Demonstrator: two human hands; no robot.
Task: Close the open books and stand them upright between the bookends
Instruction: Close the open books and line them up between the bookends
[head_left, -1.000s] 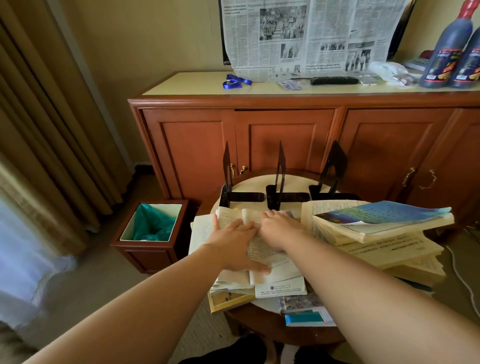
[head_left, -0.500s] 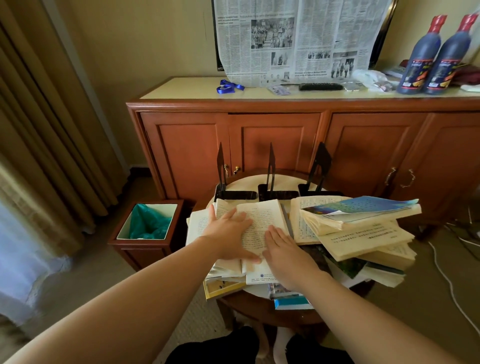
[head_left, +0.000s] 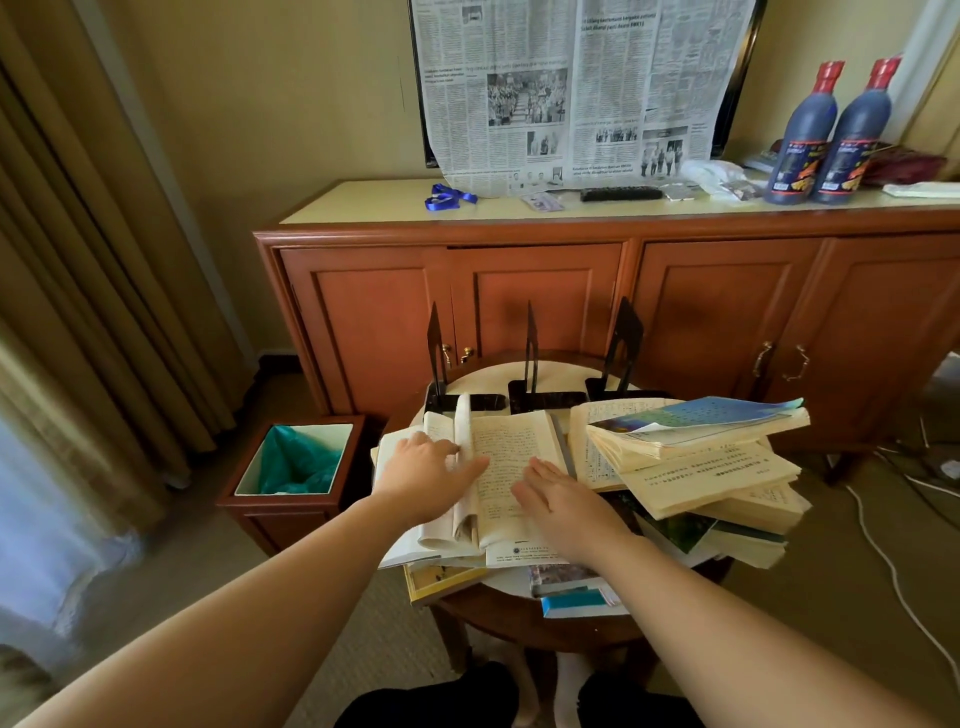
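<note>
Both bare arms reach forward, palms down. The left hand (head_left: 425, 466) lies flat, fingers straight — the right hand (head_left: 558, 499) likewise, just beside it.

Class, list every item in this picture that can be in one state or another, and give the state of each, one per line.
Open book: lying open, pages curling up at the middle.
Left hand: fingers straight, resting on the open book's left pages.
Right hand: flat on its right page.
Book stack: several open, piled flat.
Bookends: three upright, no books between them.
Cabinet doors: closed.
Bottles: two capped, upright.
Bin: lined, no lid.
</note>
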